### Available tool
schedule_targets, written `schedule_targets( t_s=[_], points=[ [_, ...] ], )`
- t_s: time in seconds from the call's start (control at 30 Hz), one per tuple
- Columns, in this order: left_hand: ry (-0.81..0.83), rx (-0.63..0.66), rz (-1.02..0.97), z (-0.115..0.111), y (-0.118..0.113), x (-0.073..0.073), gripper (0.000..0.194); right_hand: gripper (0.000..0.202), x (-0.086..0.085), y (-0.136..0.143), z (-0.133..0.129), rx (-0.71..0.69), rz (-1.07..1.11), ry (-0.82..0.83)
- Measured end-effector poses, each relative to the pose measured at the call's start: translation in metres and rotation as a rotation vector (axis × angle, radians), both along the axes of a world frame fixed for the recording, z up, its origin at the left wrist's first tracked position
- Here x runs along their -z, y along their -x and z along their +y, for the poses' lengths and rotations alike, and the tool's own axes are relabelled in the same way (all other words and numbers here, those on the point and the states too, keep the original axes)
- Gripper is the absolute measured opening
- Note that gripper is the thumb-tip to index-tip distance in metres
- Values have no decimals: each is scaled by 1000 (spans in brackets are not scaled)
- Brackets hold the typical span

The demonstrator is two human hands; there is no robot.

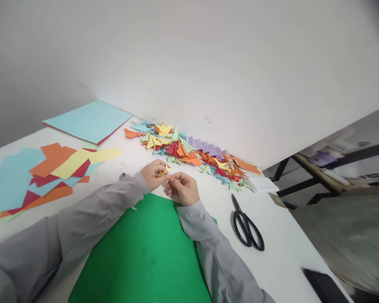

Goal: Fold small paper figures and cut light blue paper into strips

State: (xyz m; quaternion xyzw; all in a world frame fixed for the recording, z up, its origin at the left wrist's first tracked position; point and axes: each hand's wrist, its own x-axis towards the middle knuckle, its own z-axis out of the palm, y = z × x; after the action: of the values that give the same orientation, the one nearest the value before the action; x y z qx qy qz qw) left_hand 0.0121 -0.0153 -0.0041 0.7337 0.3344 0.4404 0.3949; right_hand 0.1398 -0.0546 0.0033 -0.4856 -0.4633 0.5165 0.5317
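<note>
My left hand pinches a small yellow paper piece above the far edge of a green sheet. Right beside it, my right hand has its thumb and forefinger pressed together at the piece's near end; what lies between those fingertips is too small to make out. Just beyond both hands stretches a long pile of small folded paper shapes in yellow, orange, red, green, blue and purple.
Coloured paper scraps lie at the left, with a light blue sheet behind them. Black scissors rest to the right. A dark phone-like object is at the near right edge. A wall rises behind the table.
</note>
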Motion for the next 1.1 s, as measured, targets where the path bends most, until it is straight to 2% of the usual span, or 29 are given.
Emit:
schedule_targets(
  t_s=[0.47, 0.7, 0.93, 1.1],
  points=[
    [43, 14, -26, -1, -1, 0, 8, 12, 2, -1, 0, 16, -4, -14],
    [-24, -59, 5, -1, -1, 1, 4, 17, 8, -3, -2, 50, -207, -104],
    [-45, -72, 40, -4, -1, -3, 3, 16, 4, -1, -4, 32, -246, -102],
    [-37, -68, 45, -3, -1, -3, 2, 15, 4, -2, -4, 68, -336, -133]
  ],
)
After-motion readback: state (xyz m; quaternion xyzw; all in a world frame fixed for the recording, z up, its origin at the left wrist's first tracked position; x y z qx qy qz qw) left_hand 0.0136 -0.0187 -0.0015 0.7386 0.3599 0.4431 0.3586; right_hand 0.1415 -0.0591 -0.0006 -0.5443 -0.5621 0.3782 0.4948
